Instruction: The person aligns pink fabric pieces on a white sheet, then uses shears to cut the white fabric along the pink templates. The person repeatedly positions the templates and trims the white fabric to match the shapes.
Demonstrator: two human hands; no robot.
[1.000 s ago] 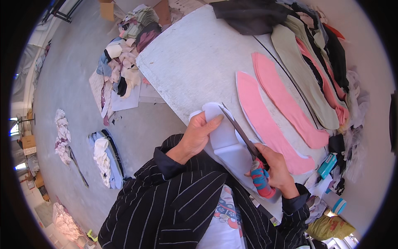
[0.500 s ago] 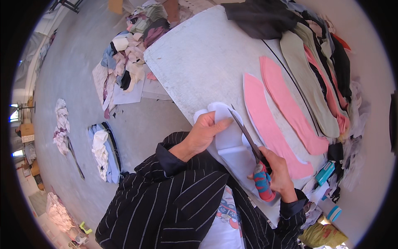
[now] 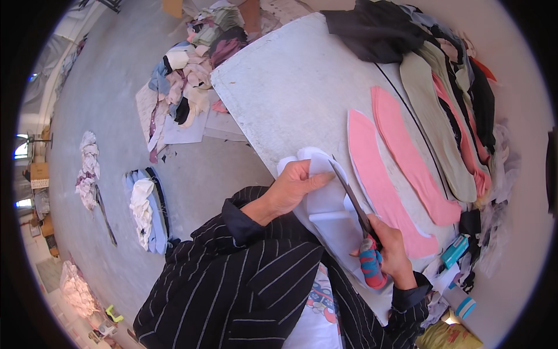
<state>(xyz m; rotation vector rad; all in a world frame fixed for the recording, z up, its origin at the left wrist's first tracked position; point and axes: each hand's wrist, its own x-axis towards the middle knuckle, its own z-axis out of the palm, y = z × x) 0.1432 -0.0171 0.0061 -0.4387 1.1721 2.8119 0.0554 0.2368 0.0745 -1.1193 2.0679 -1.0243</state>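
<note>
Between the thumb and fingers of my left hand is the upper edge of a folded white fabric piece. My right hand is closed around the handles of a pair of scissors, which are wrapped in red and blue cloth. The dark blades slant up and left along the fabric's right side, their tips close to my left thumb. Right of the blades, a pink curved fabric piece lies flat on the pale table. A second pink piece lies beside it.
Grey-green cut pieces and dark fabric line the table's far right. A small teal box sits near the right edge. Mixed scraps heap on the floor beyond the table. A blue and white fabric bundle lies on the floor to my left.
The view has shifted slightly, so everything sits a little lower and further right. Both hands keep their holds on the white fabric and the scissors, with little movement against the table.
</note>
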